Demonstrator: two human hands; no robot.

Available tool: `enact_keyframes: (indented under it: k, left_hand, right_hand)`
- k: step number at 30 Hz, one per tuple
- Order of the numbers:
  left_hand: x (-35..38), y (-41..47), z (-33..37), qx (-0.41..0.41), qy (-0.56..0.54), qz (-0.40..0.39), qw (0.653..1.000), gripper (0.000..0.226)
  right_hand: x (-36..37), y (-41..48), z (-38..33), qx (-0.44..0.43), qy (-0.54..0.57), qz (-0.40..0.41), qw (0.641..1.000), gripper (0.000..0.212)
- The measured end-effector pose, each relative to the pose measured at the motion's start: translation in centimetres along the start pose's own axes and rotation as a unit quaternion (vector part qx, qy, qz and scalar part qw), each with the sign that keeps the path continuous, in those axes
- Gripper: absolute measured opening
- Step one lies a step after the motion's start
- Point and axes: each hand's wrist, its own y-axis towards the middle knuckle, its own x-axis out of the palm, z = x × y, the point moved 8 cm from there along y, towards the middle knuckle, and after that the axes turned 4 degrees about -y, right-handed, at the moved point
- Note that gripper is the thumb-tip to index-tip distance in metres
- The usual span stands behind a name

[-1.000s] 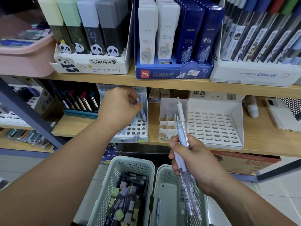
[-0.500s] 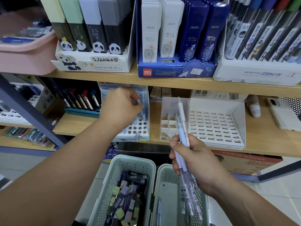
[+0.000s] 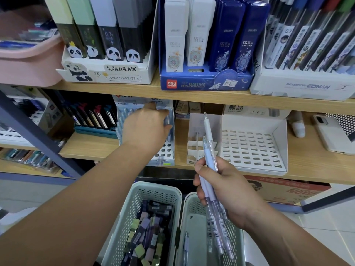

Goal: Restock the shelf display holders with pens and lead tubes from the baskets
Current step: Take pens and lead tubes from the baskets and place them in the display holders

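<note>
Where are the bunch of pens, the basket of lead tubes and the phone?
pens [image 3: 209, 152], head view: on a pale blue barrel.
lead-tube basket [image 3: 159, 186], head view: on its far rim.
phone [image 3: 332, 135], head view: on its white back.

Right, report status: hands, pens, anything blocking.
Left hand in the blue pen holder, grip hidden. Right hand grips a bunch of pens. Holder's front holes free, nothing in the way.

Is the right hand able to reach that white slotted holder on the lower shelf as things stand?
Probably yes: the white slotted holder sits just beyond the right hand with nothing between, though the hand grips pens.
</note>
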Motion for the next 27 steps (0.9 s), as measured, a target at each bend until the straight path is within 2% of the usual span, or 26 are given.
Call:
enact_keyframes:
  k: [6, 8, 10, 11, 12, 13, 15, 16, 18, 22, 24, 27]
  left_hand:
    - [-0.1, -0.5, -0.2, 0.012, 0.029, -0.012, 0.999, 0.046]
    - [-1.0, -0.8, -0.2, 0.017, -0.017, 0.003, 1.0, 0.042]
    - [-2.2, -1.6, 0.0, 0.018, -0.123, 0.025, 0.992, 0.023]
    - [-2.5, -2.2, 0.1, 0.005, -0.194, 0.019, 0.981, 0.015]
    - [-2.3, -3.0, 0.3, -0.02, -0.27, -0.008, 0.963, 0.019]
    - [-1.7, -4.0, 0.6, -0.053, -0.347, -0.056, 0.935, 0.025]
    - [-0.1, -6.7, 2.2, -0.104, -0.469, -0.189, 0.856, 0.029]
    - [0.5, -8.4, 3.4, -0.109, -0.499, -0.257, 0.821, 0.029]
    - [1.4, -11.3, 5.0, -0.096, -0.501, -0.347, 0.787, 0.031]
    - [2.4, -13.7, 5.1, -0.114, -0.488, -0.349, 0.791, 0.028]
    - [2.6, -14.0, 4.7, -0.154, -0.512, -0.349, 0.77, 0.027]
    - [2.5, -14.2, 4.8, -0.184, -0.56, -0.369, 0.719, 0.021]
  right_hand:
    - [0.6, -0.1, -0.4, 0.009, 0.032, -0.019, 0.999, 0.009]
    - [0.8, -0.2, -0.5, 0.009, 0.041, -0.023, 0.999, 0.009]
    - [0.8, 0.0, -0.6, 0.0, 0.052, -0.006, 0.999, 0.009]
    - [0.7, 0.1, -0.7, -0.006, 0.062, 0.011, 0.998, 0.009]
    - [0.4, 0.3, -0.7, -0.015, 0.07, 0.035, 0.997, 0.009]
    - [0.1, 0.5, -0.8, -0.025, 0.074, 0.062, 0.995, 0.008]
    - [-0.7, 0.8, -0.9, -0.046, 0.075, 0.119, 0.989, 0.008]
    - [-0.9, 0.8, -0.9, -0.054, 0.073, 0.143, 0.985, 0.008]
    - [-1.1, 0.9, -0.7, -0.06, 0.078, 0.175, 0.98, 0.009]
    - [-0.3, 1.0, -0.4, -0.054, 0.083, 0.187, 0.977, 0.01]
    - [0.1, 0.9, -0.4, -0.051, 0.077, 0.183, 0.979, 0.011]
    - [0.3, 0.9, -0.5, -0.042, 0.085, 0.176, 0.98, 0.006]
